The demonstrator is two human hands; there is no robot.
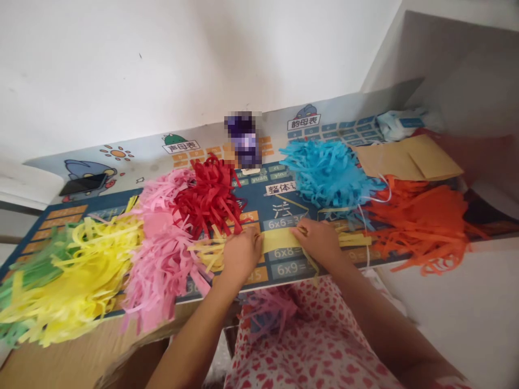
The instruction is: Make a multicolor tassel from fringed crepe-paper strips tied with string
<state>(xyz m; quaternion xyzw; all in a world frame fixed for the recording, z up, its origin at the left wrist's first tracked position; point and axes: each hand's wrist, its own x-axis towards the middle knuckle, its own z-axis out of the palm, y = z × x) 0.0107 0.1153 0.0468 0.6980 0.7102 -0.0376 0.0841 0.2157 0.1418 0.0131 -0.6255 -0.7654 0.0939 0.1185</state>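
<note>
A pale yellow strip of fringed tissue paper (pixel 279 241) stretches between my two hands, just above a blue printed table mat (pixel 279 269). My left hand (pixel 243 249) grips one end, and its loose fringes fan out to the left. At the other end, my right hand (pixel 318 240) is closed round the paper, with fringes sticking out to the right. Left of my left hand lie a red fringed paper bunch (pixel 213 200) and a pink one (pixel 156 259). A blue fringed bunch (pixel 330 173) sits beyond my right hand, and an orange one (pixel 421 224) lies farther right.
Yellow (pixel 93 265) and green fringed paper (pixel 44 256) cover the left end. A dark phone (pixel 83 185) lies at the back left. Brown folded paper (pixel 409 159) and a plastic packet (pixel 405 124) are at the back right. More purple-pink fringe (pixel 273 310) rests on my lap.
</note>
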